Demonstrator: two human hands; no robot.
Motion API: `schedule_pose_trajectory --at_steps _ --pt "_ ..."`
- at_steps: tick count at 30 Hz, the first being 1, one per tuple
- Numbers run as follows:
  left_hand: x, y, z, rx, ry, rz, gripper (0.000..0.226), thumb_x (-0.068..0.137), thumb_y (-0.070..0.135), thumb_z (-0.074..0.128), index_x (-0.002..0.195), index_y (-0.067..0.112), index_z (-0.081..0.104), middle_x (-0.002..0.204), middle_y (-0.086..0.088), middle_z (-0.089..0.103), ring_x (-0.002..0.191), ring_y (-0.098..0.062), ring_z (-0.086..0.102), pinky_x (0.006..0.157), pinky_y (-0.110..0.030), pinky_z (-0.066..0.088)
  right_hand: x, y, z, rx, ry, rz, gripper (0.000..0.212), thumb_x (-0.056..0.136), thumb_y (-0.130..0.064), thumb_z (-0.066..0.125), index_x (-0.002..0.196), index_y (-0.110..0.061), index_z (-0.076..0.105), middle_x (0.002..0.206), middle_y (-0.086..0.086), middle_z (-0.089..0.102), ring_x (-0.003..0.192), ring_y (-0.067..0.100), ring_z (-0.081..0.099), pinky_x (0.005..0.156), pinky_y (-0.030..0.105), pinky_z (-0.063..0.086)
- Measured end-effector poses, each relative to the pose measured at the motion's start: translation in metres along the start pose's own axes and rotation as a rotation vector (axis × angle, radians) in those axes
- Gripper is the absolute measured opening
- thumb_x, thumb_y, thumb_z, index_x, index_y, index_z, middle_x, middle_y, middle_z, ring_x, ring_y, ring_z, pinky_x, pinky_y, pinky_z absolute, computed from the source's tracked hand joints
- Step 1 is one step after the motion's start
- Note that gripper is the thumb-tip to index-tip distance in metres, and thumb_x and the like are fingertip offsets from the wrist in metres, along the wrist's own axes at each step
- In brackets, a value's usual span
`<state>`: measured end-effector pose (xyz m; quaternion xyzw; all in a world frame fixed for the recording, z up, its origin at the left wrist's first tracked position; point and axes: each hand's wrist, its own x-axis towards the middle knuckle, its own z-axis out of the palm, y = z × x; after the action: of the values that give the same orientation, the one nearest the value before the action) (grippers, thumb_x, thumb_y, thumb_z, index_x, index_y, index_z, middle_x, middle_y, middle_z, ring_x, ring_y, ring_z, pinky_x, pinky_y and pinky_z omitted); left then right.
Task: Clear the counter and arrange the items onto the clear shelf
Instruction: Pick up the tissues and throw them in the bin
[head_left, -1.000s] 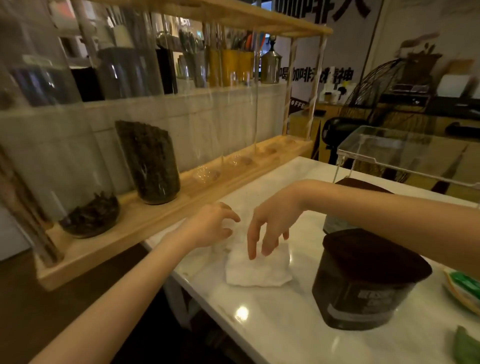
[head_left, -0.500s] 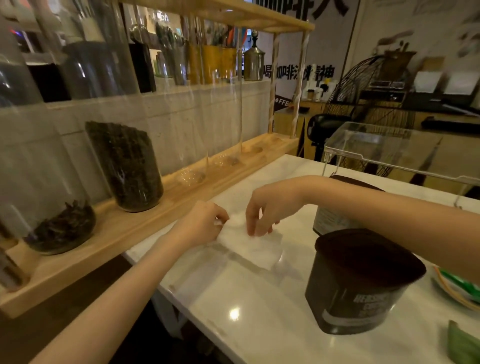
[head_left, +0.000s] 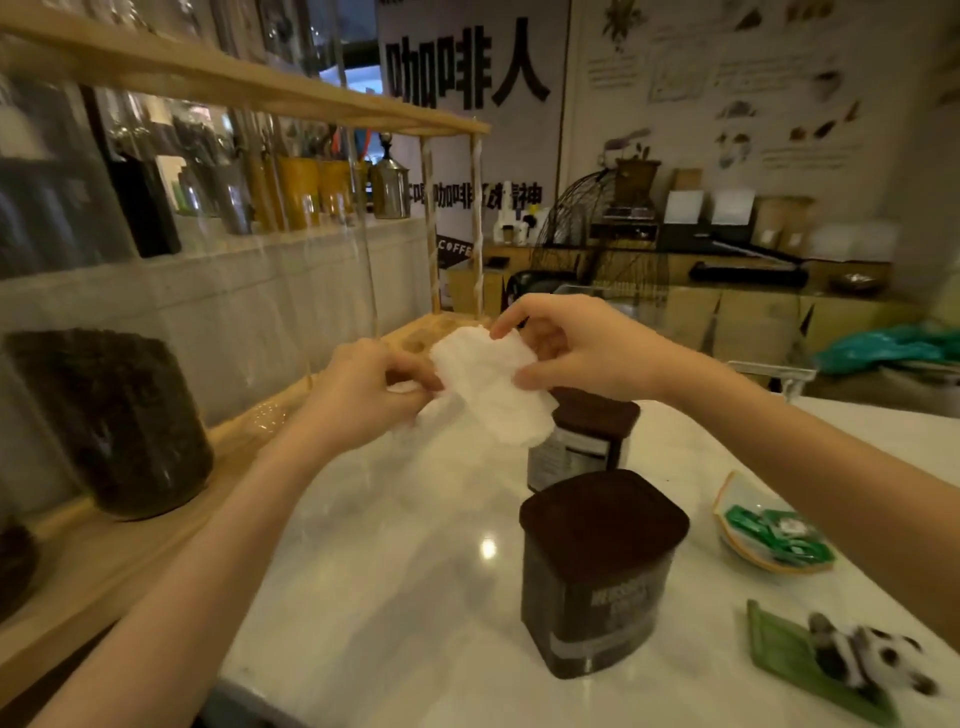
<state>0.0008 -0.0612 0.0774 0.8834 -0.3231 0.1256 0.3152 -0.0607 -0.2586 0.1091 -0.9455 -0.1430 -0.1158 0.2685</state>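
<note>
A white folded cloth (head_left: 488, 384) hangs in the air above the white marble counter (head_left: 405, 582), held by both hands. My left hand (head_left: 363, 389) pinches its left corner and my right hand (head_left: 576, 345) grips its upper right edge. Two dark tins with brown lids stand on the counter: a near tin (head_left: 597, 571) and a far tin (head_left: 587, 441) partly behind the cloth. The clear shelf (head_left: 769, 370) shows only as a transparent edge behind my right forearm.
A wooden rack (head_left: 156, 525) along the left holds a glass jar of dark beans (head_left: 114, 421). A small dish of green packets (head_left: 769, 530) and a green tray with a panda figure (head_left: 841, 660) sit at the right. A fan (head_left: 587, 228) stands behind.
The cloth went from lying flat on the counter to being lifted well above it in both hands. The camera has tilted up, showing more of the far room.
</note>
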Motion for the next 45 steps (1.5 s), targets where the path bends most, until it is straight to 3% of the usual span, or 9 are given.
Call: schedule_pose_trajectory --at_steps 6,13,17,24,29,33,37,41,45 --pt "-0.025 0.069 0.006 -0.125 0.061 0.150 0.015 0.076 0.015 0.067 0.088 0.019 0.073 0.075 0.012 0.063 0.073 -0.003 0.056 0.068 -0.018 0.039 -0.071 -0.008 -0.026 0.038 0.264 0.087 0.028 0.079 -0.016 0.067 0.106 -0.022 0.062 0.083 -0.010 0.057 0.084 0.017 0.060 0.082 0.039 0.055" --pt "-0.098 0.153 0.038 -0.345 0.019 0.294 0.018 0.077 0.020 0.066 0.093 0.028 0.070 0.084 0.023 0.060 0.081 0.015 0.054 0.070 -0.002 0.042 -0.201 -0.025 -0.036 0.082 0.547 0.250 0.018 0.082 -0.016 0.063 0.099 -0.020 0.066 0.090 -0.004 0.065 0.084 0.017 0.065 0.078 0.036 0.057" --pt "-0.152 0.183 0.073 -0.418 -0.171 0.311 0.017 0.077 0.022 0.065 0.093 0.024 0.071 0.091 0.016 0.064 0.090 0.002 0.059 0.075 -0.009 0.045 -0.283 -0.027 -0.018 0.115 0.582 0.400 0.013 0.083 -0.018 0.060 0.094 -0.021 0.067 0.092 -0.004 0.064 0.080 0.020 0.064 0.072 0.031 0.056" --pt "-0.239 0.202 0.145 -0.409 -0.715 0.290 0.033 0.071 0.014 0.060 0.103 0.019 0.068 0.111 0.005 0.058 0.104 -0.009 0.055 0.088 -0.025 0.047 -0.415 -0.021 0.043 0.397 0.494 0.603 0.021 0.078 0.001 0.062 0.093 -0.013 0.067 0.086 0.005 0.068 0.068 0.013 0.065 0.064 0.024 0.055" --pt "-0.295 0.181 0.231 -0.354 -0.963 0.205 0.024 0.075 0.012 0.064 0.097 0.021 0.069 0.102 0.004 0.068 0.093 -0.008 0.062 0.082 -0.026 0.051 -0.488 0.009 0.109 0.565 0.426 0.800 0.015 0.078 0.002 0.062 0.083 -0.011 0.066 0.079 0.000 0.067 0.067 0.007 0.065 0.061 0.020 0.054" --pt "-0.339 0.150 0.323 -0.336 -1.063 0.006 0.025 0.075 0.004 0.064 0.098 0.013 0.069 0.099 0.004 0.067 0.096 -0.008 0.062 0.081 -0.018 0.049 -0.534 0.055 0.194 0.694 0.528 1.049 0.021 0.078 0.004 0.063 0.072 -0.016 0.066 0.072 -0.001 0.066 0.063 0.012 0.063 0.059 0.021 0.053" --pt "-0.384 0.111 0.413 -0.222 -1.050 -0.041 0.021 0.079 0.008 0.063 0.098 0.011 0.068 0.103 -0.004 0.071 0.089 -0.008 0.062 0.067 -0.007 0.042 -0.576 0.110 0.299 0.675 0.559 1.306 0.016 0.084 0.001 0.056 0.091 -0.008 0.067 0.089 0.011 0.067 0.072 0.020 0.063 0.064 0.018 0.053" --pt "-0.421 0.070 0.496 -0.173 -1.053 -0.116 0.013 0.084 0.003 0.053 0.089 0.012 0.061 0.081 -0.007 0.068 0.058 0.003 0.054 0.048 -0.006 0.039 -0.606 0.165 0.400 0.591 0.542 1.476 0.024 0.085 0.004 0.052 0.103 -0.002 0.067 0.113 0.019 0.067 0.098 0.028 0.063 0.086 0.034 0.051" --pt "-0.462 0.019 0.582 -0.126 -1.022 -0.157 0.020 0.083 0.002 0.051 0.100 0.005 0.060 0.085 -0.007 0.067 0.075 -0.016 0.057 0.050 -0.007 0.037 -0.627 0.218 0.486 0.568 0.429 1.548 0.030 0.087 -0.002 0.049 0.114 -0.005 0.062 0.116 0.018 0.065 0.089 0.021 0.061 0.076 0.025 0.048"
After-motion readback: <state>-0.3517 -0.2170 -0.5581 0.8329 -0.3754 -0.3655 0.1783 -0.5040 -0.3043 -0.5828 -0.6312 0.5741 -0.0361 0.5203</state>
